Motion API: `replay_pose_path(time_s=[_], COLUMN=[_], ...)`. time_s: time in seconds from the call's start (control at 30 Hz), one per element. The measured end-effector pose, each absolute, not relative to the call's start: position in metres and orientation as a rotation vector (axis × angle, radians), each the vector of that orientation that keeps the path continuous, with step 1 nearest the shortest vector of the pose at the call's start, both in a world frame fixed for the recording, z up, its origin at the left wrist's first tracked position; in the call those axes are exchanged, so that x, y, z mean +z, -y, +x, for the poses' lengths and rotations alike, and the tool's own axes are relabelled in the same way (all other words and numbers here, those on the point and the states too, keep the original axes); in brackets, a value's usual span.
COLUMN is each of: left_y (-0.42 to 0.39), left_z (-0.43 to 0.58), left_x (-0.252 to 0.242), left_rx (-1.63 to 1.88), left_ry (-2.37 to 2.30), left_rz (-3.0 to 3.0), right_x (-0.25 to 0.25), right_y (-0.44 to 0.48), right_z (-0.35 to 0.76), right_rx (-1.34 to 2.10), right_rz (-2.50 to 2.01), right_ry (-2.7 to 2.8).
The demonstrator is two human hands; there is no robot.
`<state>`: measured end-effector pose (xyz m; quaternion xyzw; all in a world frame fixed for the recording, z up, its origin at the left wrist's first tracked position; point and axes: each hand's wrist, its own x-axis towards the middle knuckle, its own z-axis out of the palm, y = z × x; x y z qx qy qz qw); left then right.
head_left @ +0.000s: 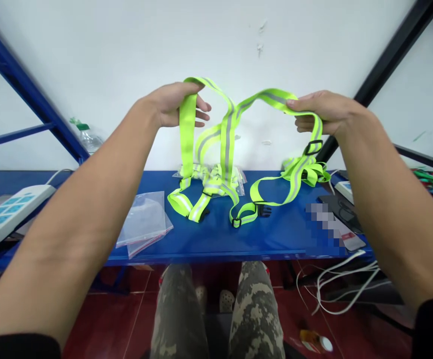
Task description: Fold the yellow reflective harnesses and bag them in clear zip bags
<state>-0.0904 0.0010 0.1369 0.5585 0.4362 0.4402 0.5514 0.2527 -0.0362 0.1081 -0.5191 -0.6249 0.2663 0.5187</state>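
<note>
Two hands: both are raised above the blue table (201, 244), well apart, and both are on one reflective harness (228, 129).
Left hand (175, 102): it pinches one strap near the thumb; the other fingers are a little spread.
Right hand (321, 109): thumb and bent fingers pinch another strap, above a black slider (314, 147).
Harness position: its upper loops hang between the hands, its lower straps reach the tabletop.
Progress: in my judgement, the upper part is opened out; the lower straps remain loose and uneven, and a black side-release buckle (264, 210) lies unjoined.
Behind the harness: bagged straps (240, 182) lie near the wall.
Right side: a loose strap bundle (323, 174) lies on the table.
Left side: flat clear zip bags (143, 217) overlap, and farther out stands a white power strip (14, 204).
</note>
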Motion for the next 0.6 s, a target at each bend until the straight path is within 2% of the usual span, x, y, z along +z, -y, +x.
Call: replay_pose_path(time_s=[0.1, 0.27, 0.37, 0.47, 0.6], left_y=[0.0, -0.001, -0.001, 0.001, 0.004], left_z=[-0.096, -0.102, -0.101, -0.093, -0.073], left_x=[0.135, 0.137, 0.139, 0.139, 0.139], left_rx=[0.996, 0.883, 0.725, 0.561, 0.56], left_ry=[-0.966, -1.209, -1.249, -1.243, -1.011], left_rz=[1.364, 1.105, 1.09, 1.314, 1.607], right_x=[0.1, 0.085, 0.077, 0.072, 0.077], right_y=[0.046, 0.048, 0.039, 0.031, 0.039], right_z=[0.262, 0.273, 0.274, 0.27, 0.248], right_rx=[1.005, 1.092, 0.989, 0.805, 0.65], right_rz=[-1.183, -1.116, -1.206, -1.37, -1.429], right_ry=[1.457, 1.478, 1.434, 1.474, 1.812])
